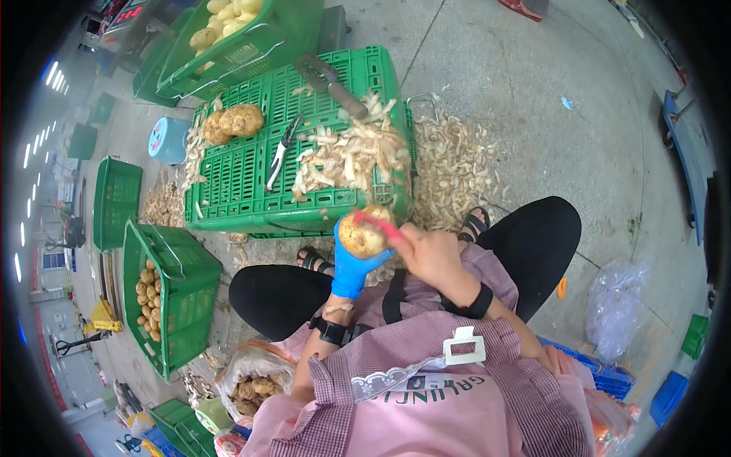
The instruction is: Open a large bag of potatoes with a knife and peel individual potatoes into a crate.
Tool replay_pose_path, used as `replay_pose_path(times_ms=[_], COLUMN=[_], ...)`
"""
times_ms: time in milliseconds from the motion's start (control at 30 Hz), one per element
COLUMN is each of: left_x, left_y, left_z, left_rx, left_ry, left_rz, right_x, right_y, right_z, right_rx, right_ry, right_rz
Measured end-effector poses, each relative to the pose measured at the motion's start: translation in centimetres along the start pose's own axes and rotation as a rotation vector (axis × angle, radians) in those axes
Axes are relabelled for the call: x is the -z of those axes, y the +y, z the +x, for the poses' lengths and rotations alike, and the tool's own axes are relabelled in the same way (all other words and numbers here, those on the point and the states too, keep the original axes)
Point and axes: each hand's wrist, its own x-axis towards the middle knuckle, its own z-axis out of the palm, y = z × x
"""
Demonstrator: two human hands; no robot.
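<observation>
In front of my body, my left hand (352,266) wears a blue glove and is wrapped round a partly peeled potato (361,238). A pink-red peeler (381,226) lies against the top of that potato, with my bare right hand (431,257) closed on its handle. Just beyond my hands stands an upturned green crate (236,190). On it are a heap of potato peelings (354,158), unpeeled potatoes (234,122), a second peeler with a white-and-black handle (280,158) and a cleaver-like knife (332,85) with a brown handle.
Peelings (457,164) litter the floor right of the crate. A green crate of peeled potatoes (228,65) is at the far left; another crate (183,266) holds unpeeled ones. A sack of potatoes (255,385) sits by my left side. Clear plastic (615,308) and a blue trolley (685,160) are at right.
</observation>
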Motion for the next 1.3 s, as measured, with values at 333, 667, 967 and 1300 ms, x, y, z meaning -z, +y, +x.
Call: replay_pose_path(times_ms=[333, 667, 967, 1300], left_x=[-0.9, -0.6, -0.6, -0.7], left_y=[1.0, 0.7, 0.4, 1.3], left_z=[0.1, 0.2, 0.3, 0.6], left_rx=[-0.107, -0.223, -0.227, -0.102], left_ry=[0.142, 0.204, 0.181, 0.151], left_rz=[0.002, 0.096, 0.110, -0.074], right_x=[0.7, 0.4, 0.4, 0.5], right_y=[0.7, 0.5, 0.5, -0.9], right_z=[0.1, 0.0, 0.7, 0.4], right_rx=[0.108, 0.137, 0.070, 0.017], right_ry=[0.034, -0.038, -0.090, 0.034], right_rz=[0.010, 0.048, -0.015, 0.077])
